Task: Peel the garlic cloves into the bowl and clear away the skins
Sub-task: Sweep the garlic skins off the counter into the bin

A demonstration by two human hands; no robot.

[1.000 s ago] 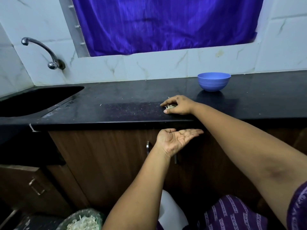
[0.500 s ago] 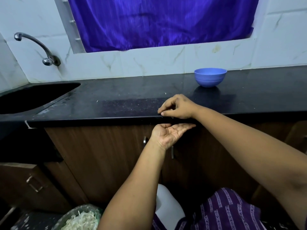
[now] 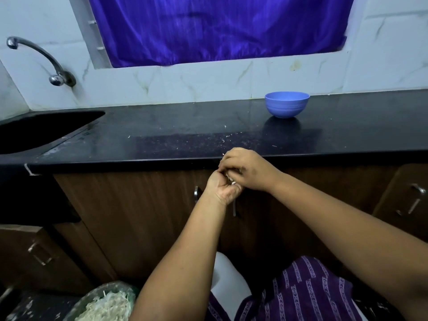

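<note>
Black counter edge: left hand cupped around skins, right hand pinching them.

Person, partial: two bare forearms, sleeveless to the frame edge; left hand and right hand without rings or bangles. Garment, lower right of frame, was dark purple with pale patterned vertical stripes.
</note>
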